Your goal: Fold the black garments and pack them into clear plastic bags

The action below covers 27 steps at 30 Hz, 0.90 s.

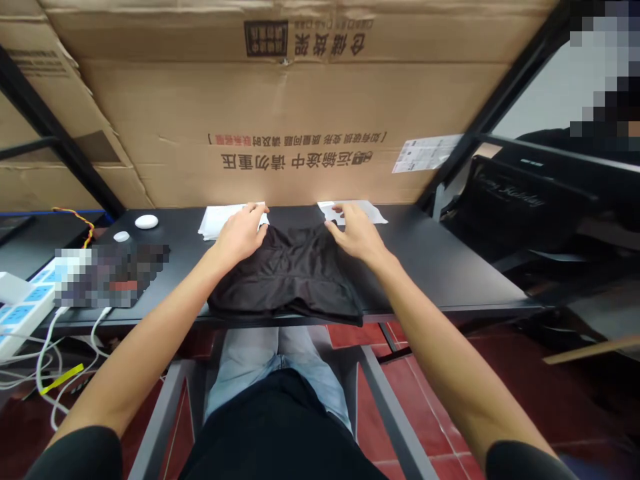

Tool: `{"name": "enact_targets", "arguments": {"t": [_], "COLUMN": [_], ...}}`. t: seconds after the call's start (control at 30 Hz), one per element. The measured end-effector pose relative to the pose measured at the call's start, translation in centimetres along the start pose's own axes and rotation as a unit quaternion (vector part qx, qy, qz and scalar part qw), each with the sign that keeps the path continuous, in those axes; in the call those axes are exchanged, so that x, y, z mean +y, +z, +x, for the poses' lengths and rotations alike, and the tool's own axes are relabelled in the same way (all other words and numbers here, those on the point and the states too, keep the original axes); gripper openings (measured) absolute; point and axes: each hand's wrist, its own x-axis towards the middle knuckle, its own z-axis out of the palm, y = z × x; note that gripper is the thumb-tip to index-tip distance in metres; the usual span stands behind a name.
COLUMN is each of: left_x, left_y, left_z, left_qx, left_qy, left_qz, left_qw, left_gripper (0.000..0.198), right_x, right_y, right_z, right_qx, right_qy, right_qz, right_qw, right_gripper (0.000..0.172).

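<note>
Head view: the left hand (241,235) is resting, fingers curved, on a white paper sheet (223,222) at the far edge of a folded black garment (285,277). The right hand (354,232) is resting likewise on a second white paper sheet (350,212). Whether either hand is gripping cannot be determined. The garment is lying on the black counter (440,267), below both hands, with a cardboard carton (300,113) standing beyond.
</note>
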Motion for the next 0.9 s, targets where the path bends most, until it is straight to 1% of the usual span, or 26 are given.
{"name": "enact_targets", "arguments": {"t": [0.03,0.07,0.1,0.13,0.2,0.27,0.33,0.37,0.4,0.43,0.47,0.53,0.57,0.6,0.63,0.7,0.77,0.8,0.83,0.9], "left_x": [0.0,0.0,-0.1,-0.2,-0.5,-0.8,-0.9,-1.0,-1.0,-1.0,-1.0,-1.0,-1.0,-1.0,-0.9,-0.9,-0.8,-0.7,-0.7,-0.6], "left_y": [0.0,0.1,0.2,0.3,0.9,1.6,2.4,2.7,2.9,3.0,3.1,3.1,3.1,3.1,3.1,3.1,3.2,3.2,3.3,3.3], "left_z": [-1.5,-3.1,-4.7,-6.3,-9.0,-10.8,-11.6,-11.7,-11.8,-11.7,-11.7,-11.7,-11.7,-11.7,-11.8,-11.9,-12.0,-12.1,-12.1,-12.2], "left_qx": [-0.020,-0.043,-0.067,-0.090,-0.128,-0.145,-0.142,-0.137,-0.132,-0.127,-0.124,-0.119,-0.117,-0.115,-0.113,-0.107,-0.099,-0.094,-0.089,-0.079], "left_qy": [0.011,0.023,0.032,0.034,0.013,-0.007,-0.012,-0.011,-0.010,-0.010,-0.011,-0.013,-0.014,-0.014,-0.014,-0.016,-0.018,-0.019,-0.019,-0.019], "left_qz": [0.006,0.013,0.021,0.031,0.046,0.049,0.048,0.049,0.050,0.051,0.051,0.050,0.049,0.047,0.046,0.041,0.036,0.033,0.030,0.025], "left_qw": [1.000,0.999,0.997,0.995,0.991,0.988,0.989,0.989,0.990,0.991,0.991,0.992,0.992,0.992,0.992,0.993,0.994,0.995,0.995,0.996], "left_gripper": [0.045,0.048,0.053,0.061,0.072,0.076,0.077,0.077,0.077,0.077,0.077,0.077,0.076,0.076,0.076,0.076,0.075,0.075,0.074,0.074], "right_x": [-0.9,-1.8,-2.7,-3.6,-5.0,-5.8,-5.9,-5.7,-5.4,-4.8,-4.0,-1.8,-0.3,1.3,2.9,6.2,8.9,10.0,10.8,11.8], "right_y": [0.0,0.0,0.0,-0.1,0.0,0.1,0.1,0.0,-0.2,-0.4,-0.7,-1.3,-1.6,-1.9,-2.1,-2.3,-2.3,-2.3,-2.2,-2.1], "right_z": [-1.3,-2.8,-4.4,-5.9,-8.5,-10.2,-10.8,-10.6,-10.3,-9.8,-9.2,-7.5,-6.6,-5.6,-4.6,-2.7,-1.1,-0.4,0.2,1.1], "right_qx": [-0.008,-0.032,-0.067,-0.109,-0.196,-0.256,-0.275,-0.271,-0.261,-0.242,-0.213,-0.125,-0.071,-0.022,-0.008,-0.035,-0.091,-0.112,-0.129,-0.149], "right_qy": [-0.030,-0.057,-0.078,-0.088,-0.080,-0.061,-0.055,-0.060,-0.069,-0.077,-0.078,-0.062,-0.045,-0.032,-0.028,-0.015,0.011,0.024,0.038,0.062], "right_qz": [-0.003,0.001,0.007,0.009,0.002,-0.013,-0.021,-0.017,-0.004,0.017,0.040,0.068,0.054,0.016,-0.032,-0.137,-0.229,-0.259,-0.277,-0.285], "right_qw": [1.000,0.998,0.995,0.990,0.977,0.965,0.960,0.961,0.963,0.967,0.973,0.988,0.995,0.999,0.999,0.990,0.969,0.959,0.951,0.945], "right_gripper": [0.040,0.044,0.050,0.061,0.087,0.105,0.110,0.108,0.102,0.091,0.077,0.049,0.040,0.036,0.036,0.050,0.065,0.068,0.068,0.058]}}
